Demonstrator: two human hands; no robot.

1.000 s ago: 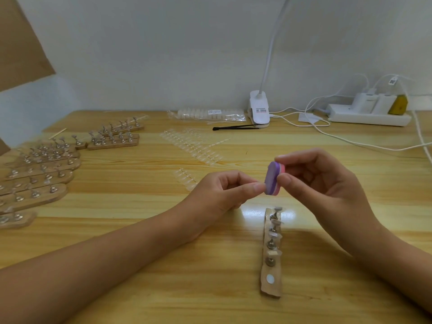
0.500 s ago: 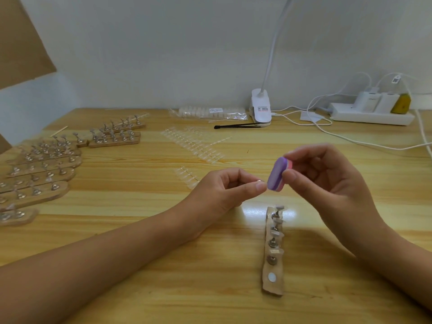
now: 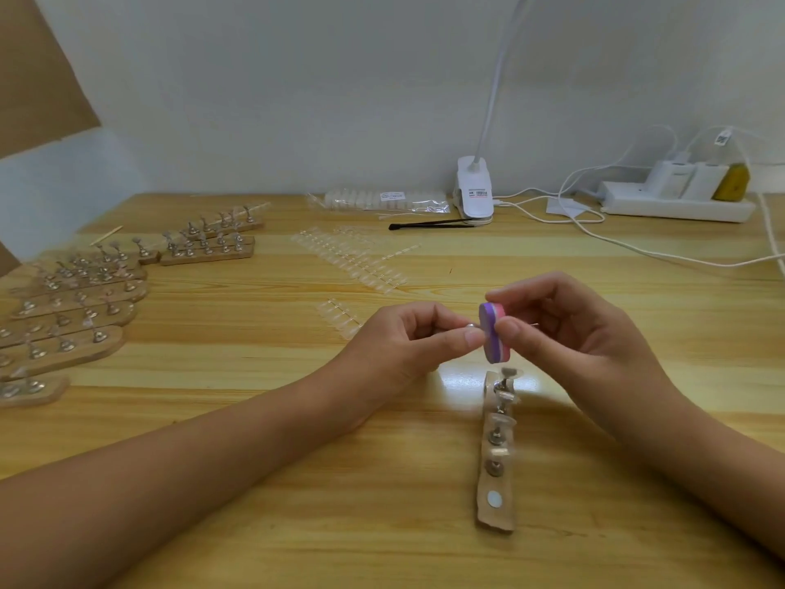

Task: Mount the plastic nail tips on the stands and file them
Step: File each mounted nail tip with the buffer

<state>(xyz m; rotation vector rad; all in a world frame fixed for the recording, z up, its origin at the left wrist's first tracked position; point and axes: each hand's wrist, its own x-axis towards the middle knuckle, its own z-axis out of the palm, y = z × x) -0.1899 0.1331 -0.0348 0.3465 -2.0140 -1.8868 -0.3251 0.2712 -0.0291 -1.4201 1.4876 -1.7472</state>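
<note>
My right hand [image 3: 569, 333] pinches a small purple and pink file block [image 3: 492, 332] between thumb and forefinger above the table. My left hand [image 3: 408, 346] pinches a small stand peg with a clear nail tip [image 3: 470, 326], mostly hidden by the fingers, against the purple face of the block. Below the hands lies a wooden stand strip [image 3: 496, 452] with several metal pegs, some bearing clear tips, and one white empty spot near its front end.
Several wooden stand strips [image 3: 76, 308] with pegs lie at the left. Loose rows of clear nail tips [image 3: 357, 261] lie mid-table, a bag of tips [image 3: 382, 201] behind. A clip lamp [image 3: 475, 193], black tweezers [image 3: 429, 224], power strip [image 3: 675, 201] and cables sit at the back.
The file block in my right hand has shifted slightly along the nail tip, down then back up. My left hand has stayed nearly still.
</note>
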